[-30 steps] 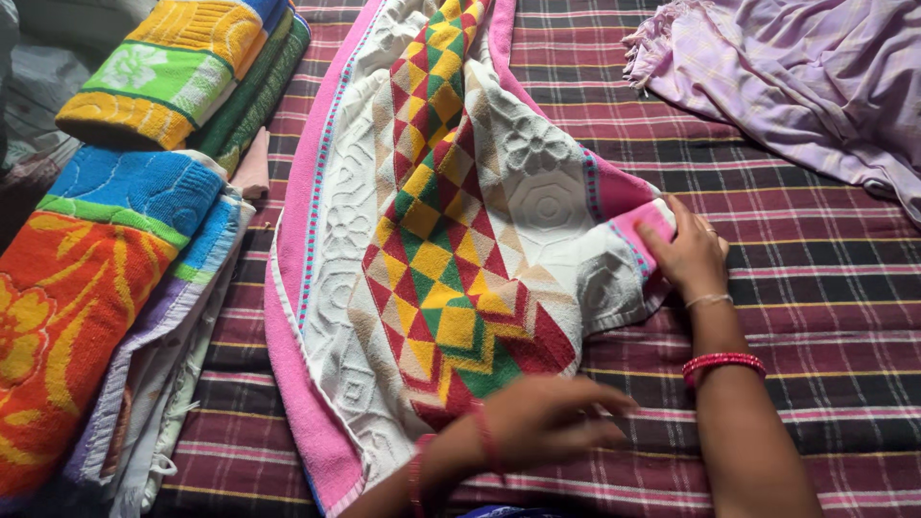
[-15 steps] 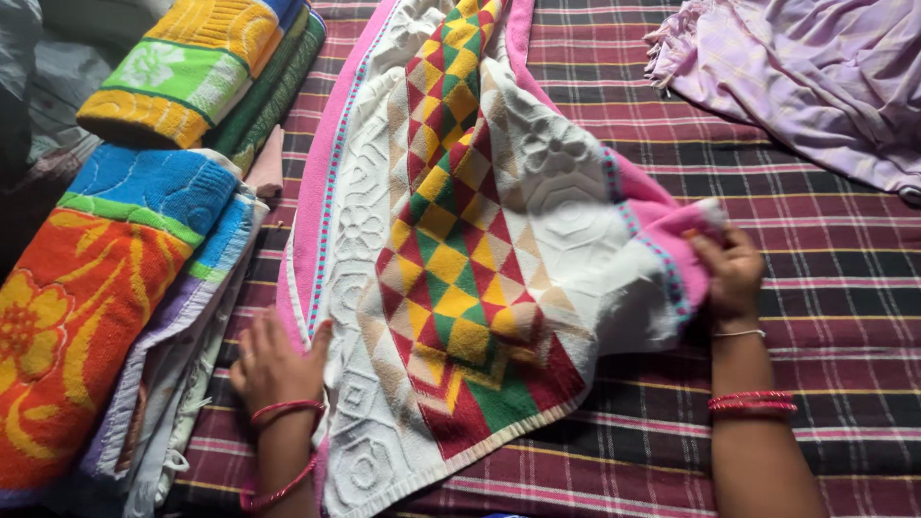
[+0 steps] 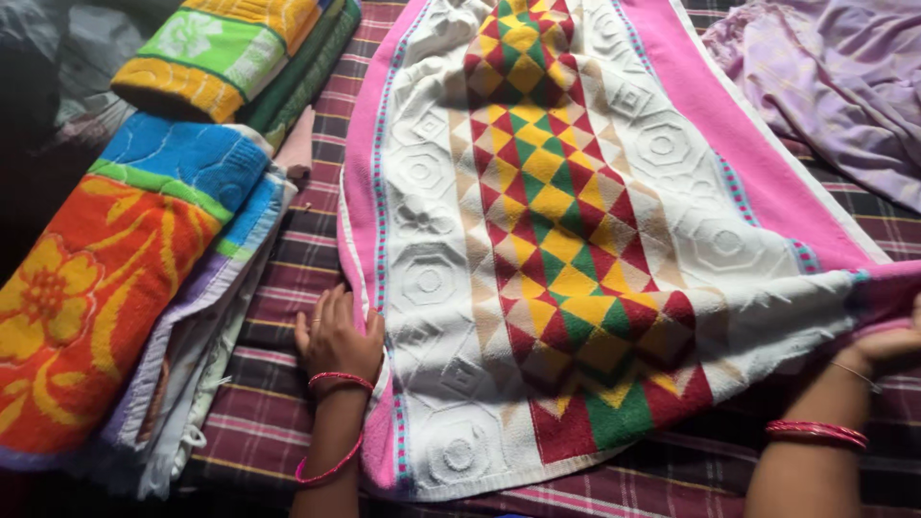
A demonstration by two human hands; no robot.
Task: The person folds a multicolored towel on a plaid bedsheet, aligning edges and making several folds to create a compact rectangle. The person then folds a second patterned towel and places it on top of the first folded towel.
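A large white towel (image 3: 451, 201) with pink borders and a central band of red, yellow and green diamonds lies spread over a maroon checked bedsheet (image 3: 278, 259). My left hand (image 3: 336, 336) rests flat on the towel's left pink edge, fingers together, pressing it down. My right hand (image 3: 892, 341) is at the frame's right border, gripping the towel's right pink edge and holding it pulled out sideways. Pink bangles show on both wrists.
Folded bright towels lie at the left: an orange, blue and green one (image 3: 106, 278) and a yellow and green one (image 3: 230, 53). A crumpled lilac cloth (image 3: 835, 86) lies at the top right, partly under the towel's edge.
The right hand drew the bunched right side of the towel outward, so the towel now lies spread flat and wide. The left hand went from the towel's lower end to its left edge.
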